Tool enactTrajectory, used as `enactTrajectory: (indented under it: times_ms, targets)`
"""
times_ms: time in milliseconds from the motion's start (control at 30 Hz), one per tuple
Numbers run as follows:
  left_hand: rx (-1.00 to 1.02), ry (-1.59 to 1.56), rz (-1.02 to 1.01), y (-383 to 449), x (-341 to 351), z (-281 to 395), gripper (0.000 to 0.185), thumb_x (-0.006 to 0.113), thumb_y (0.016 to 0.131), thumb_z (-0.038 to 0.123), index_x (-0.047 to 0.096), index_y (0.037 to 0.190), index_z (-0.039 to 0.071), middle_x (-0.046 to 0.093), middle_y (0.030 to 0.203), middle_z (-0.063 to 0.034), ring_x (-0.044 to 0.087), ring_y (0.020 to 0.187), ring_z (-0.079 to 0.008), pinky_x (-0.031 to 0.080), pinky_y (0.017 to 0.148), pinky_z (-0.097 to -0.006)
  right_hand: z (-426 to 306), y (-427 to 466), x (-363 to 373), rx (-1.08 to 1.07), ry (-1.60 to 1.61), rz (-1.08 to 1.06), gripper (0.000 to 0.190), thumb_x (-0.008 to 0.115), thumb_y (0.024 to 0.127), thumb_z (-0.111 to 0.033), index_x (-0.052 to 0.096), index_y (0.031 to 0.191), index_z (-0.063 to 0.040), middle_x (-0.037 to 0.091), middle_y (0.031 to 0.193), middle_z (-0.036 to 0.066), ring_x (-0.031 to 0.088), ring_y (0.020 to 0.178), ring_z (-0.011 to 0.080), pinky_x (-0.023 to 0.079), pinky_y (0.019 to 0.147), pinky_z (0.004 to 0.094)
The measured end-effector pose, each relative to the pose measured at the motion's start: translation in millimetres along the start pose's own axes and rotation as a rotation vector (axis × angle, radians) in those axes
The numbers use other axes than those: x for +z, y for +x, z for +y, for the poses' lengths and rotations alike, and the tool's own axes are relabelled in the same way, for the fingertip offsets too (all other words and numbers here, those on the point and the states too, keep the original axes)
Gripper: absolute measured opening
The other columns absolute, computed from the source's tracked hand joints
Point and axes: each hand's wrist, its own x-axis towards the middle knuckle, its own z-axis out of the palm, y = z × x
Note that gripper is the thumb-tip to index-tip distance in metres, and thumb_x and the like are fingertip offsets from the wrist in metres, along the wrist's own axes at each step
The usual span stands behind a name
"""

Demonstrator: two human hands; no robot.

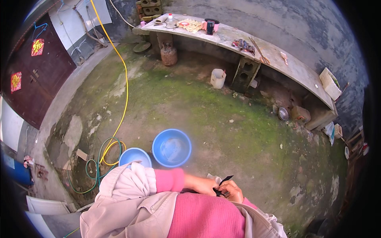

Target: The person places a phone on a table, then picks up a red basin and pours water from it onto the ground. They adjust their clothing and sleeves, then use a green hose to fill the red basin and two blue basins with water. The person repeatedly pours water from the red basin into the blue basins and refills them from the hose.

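Observation:
Close to the front of the pink sweater (205, 214), my left hand (204, 186) and my right hand (231, 191) meet. Both are closed around a black strap (226, 179), whose flat free end sticks up between them. What the strap joins is hidden by my fingers. A small piece of pale cloth (215, 178) shows just behind the hands. To the left of my hands, two blue plastic basins stand on the ground: the larger basin (172, 147) looks wet inside, and the smaller basin (135, 156) is partly covered by my beige jacket sleeve (128, 184).
A yellow hose (126, 86) and a green hose (98, 169) lie coiled left of the basins. The ground (208, 119) is mossy. Along the wall runs a concrete counter (232, 38), with a gas cylinder (168, 53) and a white bucket (218, 78) below.

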Motion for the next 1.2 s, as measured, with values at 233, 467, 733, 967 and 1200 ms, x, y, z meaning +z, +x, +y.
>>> enactTrajectory:
  times_ms: [233, 467, 733, 967, 1200]
  targets:
    - [-0.249, -0.301, -0.082, 3, 2, -2, 0.031, 0.049, 0.067, 0.022, 0.053, 0.086, -0.002, 0.053, 0.069, -0.0066, 0.048, 0.061, -0.0095, 0.036, 0.05, -0.023, 10, 3, -1, 0.257, 0.085, -0.177, 0.038, 0.051, 0.064, 0.007, 0.039, 0.099, -0.004, 0.052, 0.069, 0.003, 0.05, 0.061, 0.0111, 0.041, 0.053, 0.0234]
    - [0.005, -0.327, 0.032, 13, 14, -19, 0.037, 0.053, 0.065, 0.016, 0.045, 0.098, 0.0, 0.049, 0.079, -0.004, 0.046, 0.067, -0.0102, 0.035, 0.053, -0.0236, 53, 11, -19, 0.612, 0.826, -0.506, 0.051, 0.042, 0.059, 0.017, 0.034, 0.106, -0.001, 0.054, 0.093, 0.008, 0.053, 0.084, 0.0152, 0.041, 0.07, 0.0237]
    - [0.261, 0.594, 0.228, 8, 4, -6, 0.044, 0.054, 0.064, 0.013, 0.04, 0.106, 0.007, 0.048, 0.092, -0.0116, 0.048, 0.082, -0.0266, 0.039, 0.068, -0.0345, 82, 8, -9, 0.705, 1.211, -0.325, 0.059, 0.039, 0.057, 0.017, 0.032, 0.111, -0.003, 0.05, 0.098, 0.011, 0.049, 0.092, 0.0179, 0.042, 0.073, 0.0272]
    - [0.591, 0.743, 0.341, 19, 10, 0, 0.011, 0.048, 0.066, 0.012, 0.048, 0.075, 0.005, 0.047, 0.076, -0.0091, 0.048, 0.077, -0.0249, 0.041, 0.059, -0.036, 44, 8, -19, 0.662, 1.1, -0.248, 0.061, 0.04, 0.057, 0.017, 0.032, 0.114, -0.004, 0.047, 0.103, 0.01, 0.046, 0.096, 0.0184, 0.041, 0.075, 0.0271]
    - [0.397, 0.539, 0.32, 23, 16, 4, 0.012, 0.047, 0.065, 0.01, 0.047, 0.074, 0.002, 0.05, 0.077, -0.0107, 0.048, 0.076, -0.0252, 0.041, 0.056, -0.0362, 62, 1, -28, 0.545, 0.948, -0.414, 0.058, 0.044, 0.061, 0.014, 0.034, 0.115, -0.005, 0.044, 0.107, 0.007, 0.043, 0.099, 0.0167, 0.038, 0.078, 0.0269]
